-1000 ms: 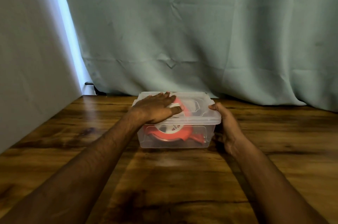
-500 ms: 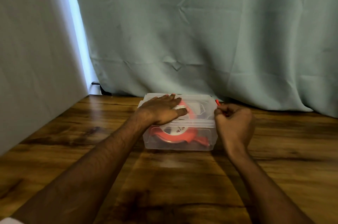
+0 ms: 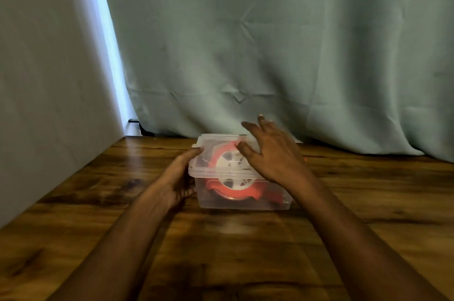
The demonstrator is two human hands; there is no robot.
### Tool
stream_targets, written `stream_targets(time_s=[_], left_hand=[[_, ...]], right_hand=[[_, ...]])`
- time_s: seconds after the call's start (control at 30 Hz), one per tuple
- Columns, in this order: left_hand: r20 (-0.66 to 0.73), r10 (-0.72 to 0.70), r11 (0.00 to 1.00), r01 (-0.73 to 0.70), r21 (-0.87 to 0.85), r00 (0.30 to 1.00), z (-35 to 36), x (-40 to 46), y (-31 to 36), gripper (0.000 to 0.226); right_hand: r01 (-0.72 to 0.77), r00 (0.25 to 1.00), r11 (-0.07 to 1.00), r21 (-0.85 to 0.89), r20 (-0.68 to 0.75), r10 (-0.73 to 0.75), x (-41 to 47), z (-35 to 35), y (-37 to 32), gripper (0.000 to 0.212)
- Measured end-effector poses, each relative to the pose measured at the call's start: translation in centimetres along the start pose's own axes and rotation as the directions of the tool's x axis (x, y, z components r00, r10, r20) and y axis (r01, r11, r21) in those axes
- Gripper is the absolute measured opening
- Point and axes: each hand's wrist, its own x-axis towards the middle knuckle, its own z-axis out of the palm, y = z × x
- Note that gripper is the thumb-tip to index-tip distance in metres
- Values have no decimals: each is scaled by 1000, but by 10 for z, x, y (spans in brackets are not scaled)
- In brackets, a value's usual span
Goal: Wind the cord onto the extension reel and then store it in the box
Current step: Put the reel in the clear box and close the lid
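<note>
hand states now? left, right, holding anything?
Left hand: at the box's left end, thumb on the lid edge; grip unclear.
Right hand: open, fingers spread over the lid, holding nothing.
</note>
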Motion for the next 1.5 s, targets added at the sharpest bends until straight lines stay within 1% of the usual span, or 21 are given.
stream_targets(time_s=[0.07, 0.1, 0.2, 0.27, 0.3, 0.4, 0.47, 0.53, 0.6, 0.8, 0.93, 1.0, 1.03, 1.07, 1.13, 1.2, 1.23, 1.3, 1.33, 1.4, 1.5], left_hand=[[1, -43, 999, 43, -17, 999, -3, -1, 6, 54], [14, -65, 997, 66, -29, 998, -4, -3, 9, 54], [61, -51, 989, 59, -134, 997, -3, -12, 15, 44], [13, 47, 980, -44, -196, 999, 2, -14, 22, 34], [-46, 95, 981, -102, -167, 994, 6, -13, 24, 33], [-217, 226, 971, -203, 125, 950, 19, -12, 25, 33], [-216, 401, 839, -262, 476, 890, 20, -10, 26, 33], [-174, 493, 673, -246, 698, 853, 18, -8, 32, 33], [-181, 521, 595, -203, 778, 834, 17, -7, 38, 31], [-171, 588, 519, -207, 829, 790, 22, -11, 38, 20], [-117, 693, 340, -179, 923, 712, 37, -23, 33, 19], [-76, 700, 276, -171, 946, 710, 39, -29, 30, 20], [-51, 697, 247, -173, 953, 716, 39, -32, 29, 21], [-21, 705, 211, -181, 961, 709, 38, -36, 29, 21], [63, 778, 85, -204, 975, 625, 38, -50, 27, 20], [205, 842, -105, -221, 970, 500, 39, -68, 17, 23], [275, 833, -185, -226, 956, 481, 39, -76, 8, 27], [355, 763, -265, -240, 934, 540, 36, -87, -16, 33], [362, 725, -263, -249, 932, 587, 34, -89, -27, 37], [351, 671, -244, -252, 936, 653, 28, -83, -39, 50], [344, 686, -220, -268, 938, 642, 31, -60, -33, 55]], right_hand=[[-3, 962, 998, -65, 272, 21, 10, 10, 1, 65], [-1, 939, 997, -73, 343, 26, 13, 14, 3, 65], [0, 924, 997, -73, 382, 28, 16, 20, 10, 68], [-2, 921, 997, -72, 387, 30, 18, 21, 12, 68], [-2, 921, 997, -74, 389, 31, 19, 21, 13, 69], [-2, 921, 997, -83, 387, 34, 18, 21, 13, 69], [-6, 922, 996, -89, 386, 40, 18, 21, 12, 69], [-11, 923, 996, -90, 383, 45, 18, 20, 12, 69], [-12, 924, 996, -90, 381, 46, 19, 20, 11, 69], [-21, 920, 997, -72, 389, 48, 20, 22, 14, 69], [-34, 916, 997, -71, 398, 59, 21, 19, 11, 68], [-53, 935, 997, -58, 348, 70, 15, 15, 6, 66], [-67, 965, 997, -44, 251, 76, 9, 13, 2, 63], [-76, 993, 997, -33, 89, 79, 1, 10, -2, 57], [-71, 963, 997, -41, -263, 57, -19, 8, -9, 40], [-56, 907, 995, -85, -422, 15, -48, 7, -10, 32], [-57, 900, 990, -130, -436, -6, -62, 8, -7, 31], [-63, 895, 972, -225, -443, -44, -87, 11, 4, 28], [-62, 893, 964, -259, -446, -63, -96, 14, 11, 27], [-49, 902, 961, -273, -425, -74, -101, 19, 22, 41], [-17, 934, 979, -203, -353, -57, -81, 21, 28, 44]])
